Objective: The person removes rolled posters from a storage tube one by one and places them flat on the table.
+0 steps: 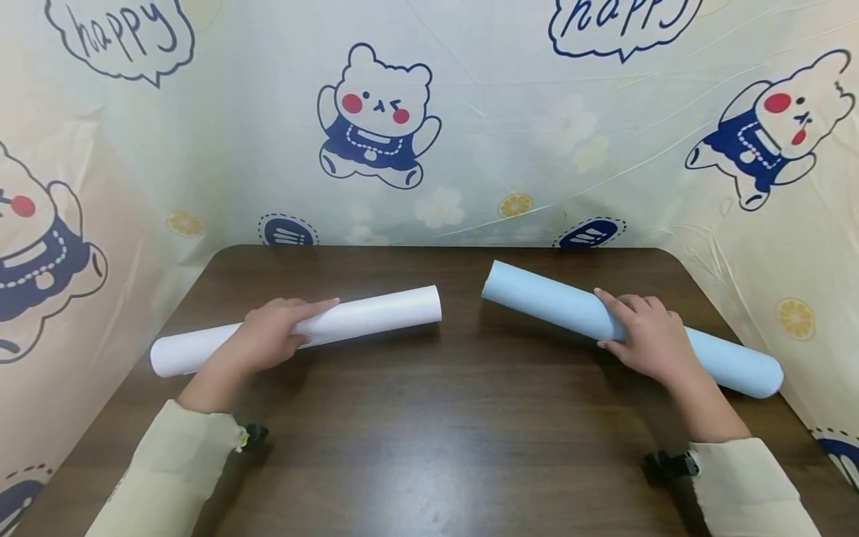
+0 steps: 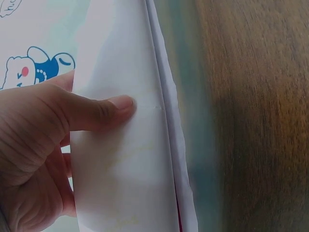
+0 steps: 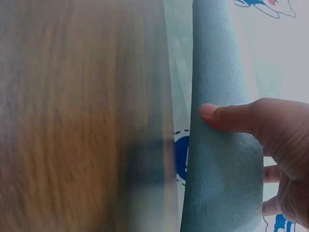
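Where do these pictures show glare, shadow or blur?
Head view: pale glare on the brown wooden table, soft shadow beneath the light blue cylindrical roll; right wrist view: table grain smeared by blur, roll's wrinkled surface crisper; left wrist view: table grain clearer.

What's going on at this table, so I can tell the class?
A person is handling two rolls at a brown table, one in each hand. The left hand grips a white roll; the right hand grips a pale blue roll. Right now the rolls are apart, with a gap between their inner ends.
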Demonstrator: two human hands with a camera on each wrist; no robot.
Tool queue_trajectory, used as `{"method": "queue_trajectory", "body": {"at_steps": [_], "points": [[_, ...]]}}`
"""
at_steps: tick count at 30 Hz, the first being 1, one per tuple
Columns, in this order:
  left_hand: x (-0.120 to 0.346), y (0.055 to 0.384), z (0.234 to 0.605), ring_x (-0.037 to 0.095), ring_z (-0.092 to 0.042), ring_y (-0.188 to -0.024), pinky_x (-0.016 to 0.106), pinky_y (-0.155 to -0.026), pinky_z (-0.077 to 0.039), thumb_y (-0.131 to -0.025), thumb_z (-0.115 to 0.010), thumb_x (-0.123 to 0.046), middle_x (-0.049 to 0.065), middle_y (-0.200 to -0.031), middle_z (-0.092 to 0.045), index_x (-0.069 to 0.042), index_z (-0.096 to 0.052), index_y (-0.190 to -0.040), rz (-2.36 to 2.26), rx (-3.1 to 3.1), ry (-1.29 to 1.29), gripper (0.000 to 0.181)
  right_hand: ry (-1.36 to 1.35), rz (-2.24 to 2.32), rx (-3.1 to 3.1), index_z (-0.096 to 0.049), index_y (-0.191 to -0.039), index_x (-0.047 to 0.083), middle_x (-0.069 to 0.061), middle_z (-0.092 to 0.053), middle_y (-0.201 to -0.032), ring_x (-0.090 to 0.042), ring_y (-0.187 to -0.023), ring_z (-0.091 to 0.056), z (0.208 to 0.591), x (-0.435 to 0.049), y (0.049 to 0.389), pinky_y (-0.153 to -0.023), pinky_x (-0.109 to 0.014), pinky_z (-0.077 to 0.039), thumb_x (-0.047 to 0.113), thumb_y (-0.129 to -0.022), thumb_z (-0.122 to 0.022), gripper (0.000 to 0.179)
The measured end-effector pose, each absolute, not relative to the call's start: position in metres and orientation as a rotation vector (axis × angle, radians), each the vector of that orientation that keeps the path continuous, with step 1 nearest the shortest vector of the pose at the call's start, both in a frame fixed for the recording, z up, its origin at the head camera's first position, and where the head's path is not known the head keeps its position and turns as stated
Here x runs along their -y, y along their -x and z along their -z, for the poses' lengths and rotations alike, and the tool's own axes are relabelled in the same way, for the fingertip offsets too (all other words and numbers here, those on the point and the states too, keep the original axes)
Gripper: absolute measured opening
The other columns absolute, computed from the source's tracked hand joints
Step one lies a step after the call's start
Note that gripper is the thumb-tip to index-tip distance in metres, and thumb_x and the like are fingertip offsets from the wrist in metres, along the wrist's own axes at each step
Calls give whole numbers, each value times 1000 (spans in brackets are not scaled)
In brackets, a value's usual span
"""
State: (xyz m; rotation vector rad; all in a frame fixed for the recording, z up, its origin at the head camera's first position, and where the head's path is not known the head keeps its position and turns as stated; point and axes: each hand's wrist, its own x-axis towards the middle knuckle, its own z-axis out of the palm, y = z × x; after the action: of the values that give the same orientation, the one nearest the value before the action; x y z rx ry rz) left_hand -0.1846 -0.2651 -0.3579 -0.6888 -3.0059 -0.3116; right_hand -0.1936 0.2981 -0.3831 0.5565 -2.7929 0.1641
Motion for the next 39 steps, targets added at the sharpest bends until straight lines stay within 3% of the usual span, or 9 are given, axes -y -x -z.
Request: {"method": "queue_trajectory", "body": {"at_steps": [6,13,20,29,39], "points": [[266,185,359,37,-62,-100,56,-80,-51,-77,-79,1,18,-115,-67,-18,-51,-143,309,2984,710,74,-498,-215,2807,-42,-138,11,-30,-59,-117,-50,-97,-54,378,-306,196,-69,-66,-46,24,-73,-85,79],[264,185,361,38,-61,-101,57,-79,-51,-78,-79,0,18,-116,-66,-19,-52,-143,330,2980,729,73,-383,-272,2873,-42,-142,11,-30,-51,-123,-50,-101,-53,376,-324,194,-71,-68,-46,26,-76,-82,78],[265,185,360,38,-61,-101,58,-80,-50,-78,-79,0,18,-115,-66,-19,-52,-143,322,2996,704,73,-266,-236,2978,-36,-149,18,-30,-49,-125,-49,-99,-55,378,-343,195,-64,-66,-47,39,-80,-77,83],[265,185,361,40,-59,-106,61,-84,-48,-78,-78,1,20,-119,-65,-19,-50,-144,336,3017,680,74,-120,-223,3084,-32,-152,15,-36,-45,-125,-53,-97,-53,378,-368,199,-62,-66,-47,53,-82,-72,89],[266,186,363,41,-59,-105,63,-83,-48,-78,-79,0,20,-120,-64,-20,-49,-145,333,3038,656,76,30,-225,3053,-33,-151,13,-36,-48,-115,-49,-83,-56,382,-387,198,-49,-51,-42,51,-83,-71,87]]}}
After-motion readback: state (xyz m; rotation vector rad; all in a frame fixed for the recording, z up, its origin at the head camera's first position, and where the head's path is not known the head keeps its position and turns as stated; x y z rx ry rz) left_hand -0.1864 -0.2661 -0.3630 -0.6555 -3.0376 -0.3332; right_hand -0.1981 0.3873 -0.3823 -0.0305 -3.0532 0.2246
